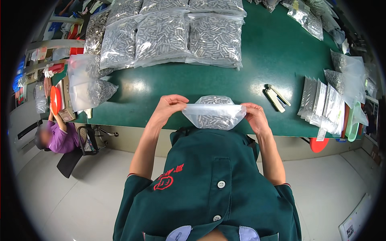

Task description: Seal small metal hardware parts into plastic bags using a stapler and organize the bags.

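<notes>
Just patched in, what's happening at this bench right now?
A person in a dark green shirt holds a clear plastic bag of small metal cylinders at the near edge of a green table. The left hand and right hand pinch its top edge at either end. More filled bags lie piled at the far side, a stack of flat packets sits to the right, and another person sits at the left.

Clear bag (214, 114) of silvery pins, dark green bench (277, 48), dark green shirt (209, 188) with red embroidery, white buttons, orange-red dish (54, 100), purple top (64, 138).
</notes>
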`<move>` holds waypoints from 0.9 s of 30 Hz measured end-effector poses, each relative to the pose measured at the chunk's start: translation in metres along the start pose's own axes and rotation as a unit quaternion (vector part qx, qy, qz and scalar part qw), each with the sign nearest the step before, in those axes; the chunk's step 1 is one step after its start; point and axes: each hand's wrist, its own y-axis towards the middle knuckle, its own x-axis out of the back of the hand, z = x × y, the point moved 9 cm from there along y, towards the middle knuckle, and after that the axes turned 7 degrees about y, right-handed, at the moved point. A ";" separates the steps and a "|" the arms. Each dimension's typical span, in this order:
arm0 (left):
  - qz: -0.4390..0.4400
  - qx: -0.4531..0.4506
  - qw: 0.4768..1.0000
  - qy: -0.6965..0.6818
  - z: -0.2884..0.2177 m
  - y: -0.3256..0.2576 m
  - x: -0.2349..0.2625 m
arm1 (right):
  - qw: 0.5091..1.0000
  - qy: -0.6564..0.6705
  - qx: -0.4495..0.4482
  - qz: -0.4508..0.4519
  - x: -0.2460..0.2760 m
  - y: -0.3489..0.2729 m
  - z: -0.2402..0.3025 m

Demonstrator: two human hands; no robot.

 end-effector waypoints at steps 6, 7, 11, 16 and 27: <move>0.031 0.001 1.000 -0.001 0.008 0.006 -0.005 | 1.000 -0.003 -0.005 0.004 0.001 -0.002 0.003; 0.024 0.016 0.999 -0.026 0.012 0.005 -0.005 | 1.000 -0.004 -0.012 0.009 0.002 -0.002 0.002; -0.007 0.048 0.997 -0.059 0.015 0.004 -0.007 | 0.999 0.029 -0.022 -0.012 0.002 -0.005 -0.002; 0.023 -0.069 0.966 0.247 -0.030 0.006 -0.027 | 0.999 0.016 -0.007 -0.032 0.002 -0.005 0.001; 0.091 -0.141 0.873 0.458 -0.055 0.014 -0.098 | 1.000 -0.001 0.003 -0.009 -0.005 -0.012 0.013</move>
